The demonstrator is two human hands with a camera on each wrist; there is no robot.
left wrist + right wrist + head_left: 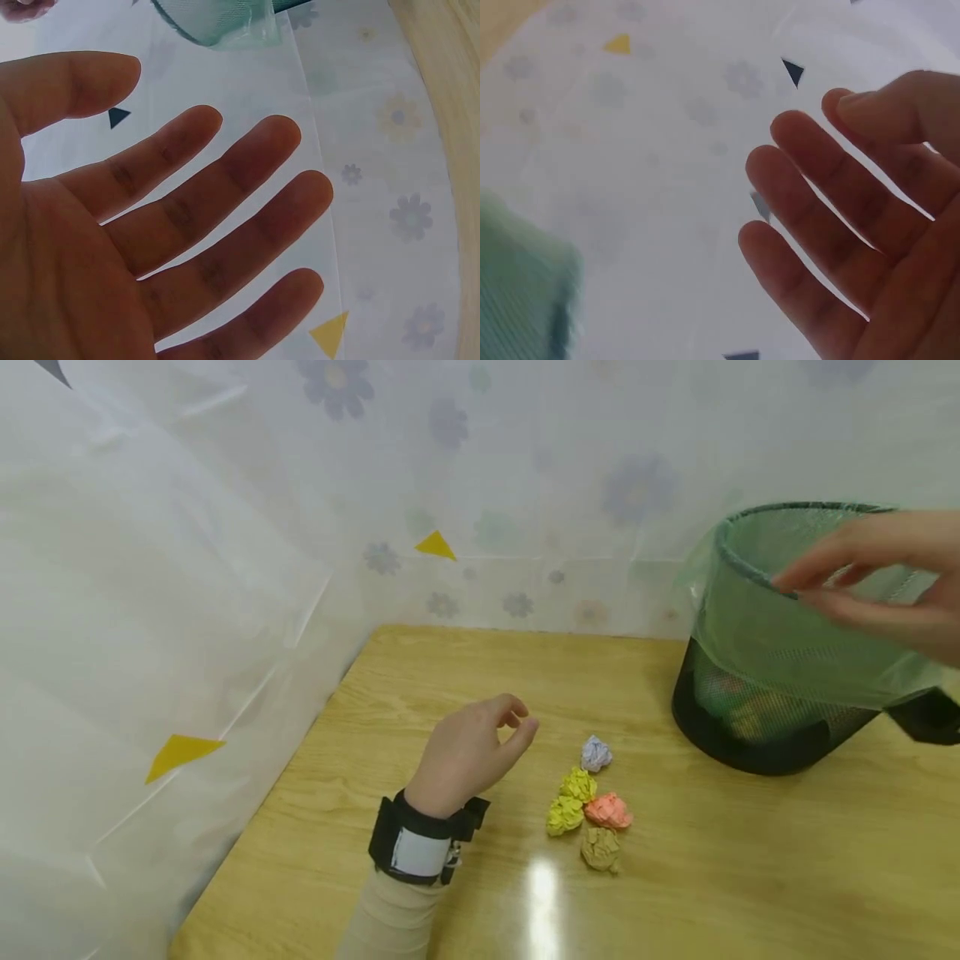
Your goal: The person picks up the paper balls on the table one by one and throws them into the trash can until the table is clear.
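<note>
My left hand [468, 753] is over the table, left of a small cluster of crumpled paper balls. Its fingers are loosely bent, and the left wrist view shows the palm bare with nothing in it. In the cluster are a pale lavender ball [596, 753], two yellow balls [578, 785], a salmon-pink ball [609, 811] and a tan ball [601, 849]. At the right, my right hand [892, 581] overlaps the rim of a black mesh wastebasket [686, 693] lined with a green plastic bag [810, 643]. Relaxed fingers spread in the right wrist view, holding nothing.
Coloured lumps show through the wastebasket's mesh near its bottom. The wooden table [480, 668] ends at a flower-patterned plastic sheet [525, 493] behind and to the left. Yellow triangles [183, 753] mark the sheet. A black strap [408, 843] circles my left wrist.
</note>
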